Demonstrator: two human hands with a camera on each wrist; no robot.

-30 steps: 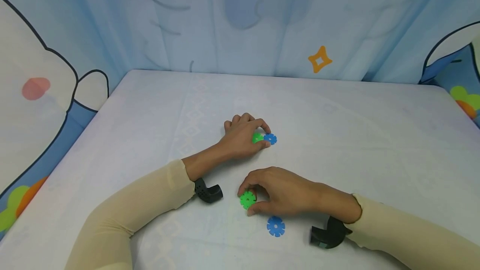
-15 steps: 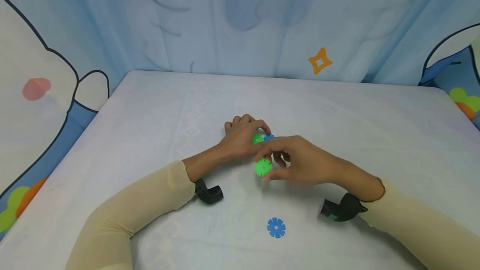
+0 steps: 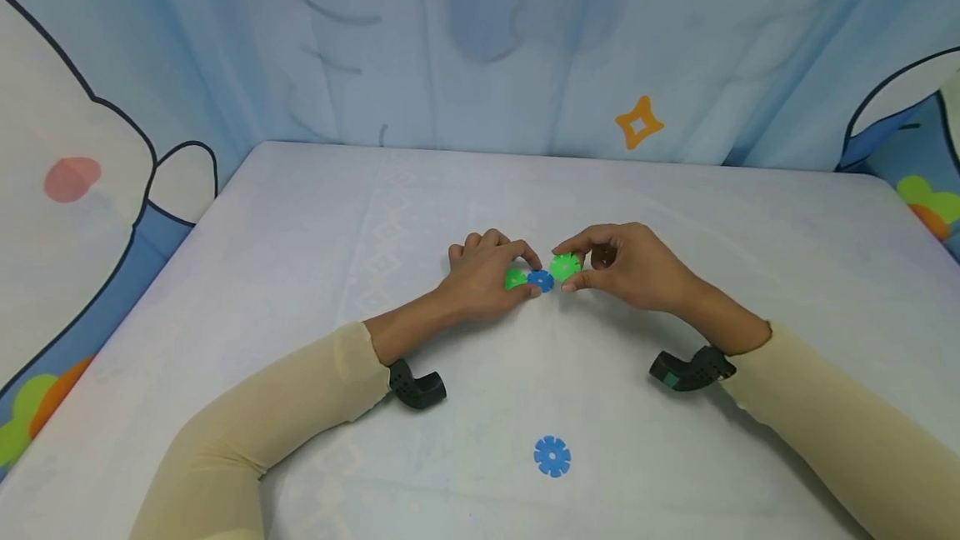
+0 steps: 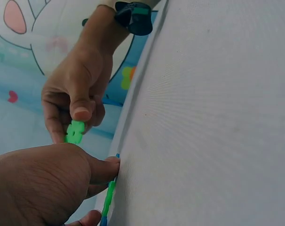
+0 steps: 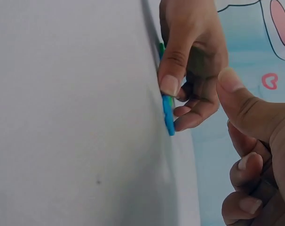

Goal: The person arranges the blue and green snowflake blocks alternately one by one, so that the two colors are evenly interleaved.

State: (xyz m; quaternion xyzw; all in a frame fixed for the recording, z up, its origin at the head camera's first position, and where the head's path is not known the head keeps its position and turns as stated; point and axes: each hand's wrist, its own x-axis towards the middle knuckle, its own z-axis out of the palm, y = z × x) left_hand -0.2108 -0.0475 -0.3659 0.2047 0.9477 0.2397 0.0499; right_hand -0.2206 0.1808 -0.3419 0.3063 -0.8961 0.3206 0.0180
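My left hand (image 3: 486, 280) rests low over the table, thumb and index finger curled round a row of linked interlocking discs. A blue interlocking disc (image 3: 540, 280) shows between those fingertips, with a green interlocking disc (image 3: 515, 278) behind it. The left wrist view reveals another blue end (image 4: 104, 220) on the row; the palm hides part of it. Just to the right, my right hand (image 3: 641, 267) pinches a loose green interlocking disc (image 3: 566, 266) between thumb and fingers, tilted up near the blue disc. In the right wrist view that green disc is hidden.
A separate blue interlocking disc (image 3: 552, 457) lies flat toward the table's near side. White cloth covers the table (image 3: 720, 223). Behind it hangs a light blue printed curtain (image 3: 480, 48). Black camera mounts (image 3: 417, 384) sit on both wrists.
My right hand has carried its green disc from the near side of the table up and away, to the right of the left hand's discs. The left hand stays in place.
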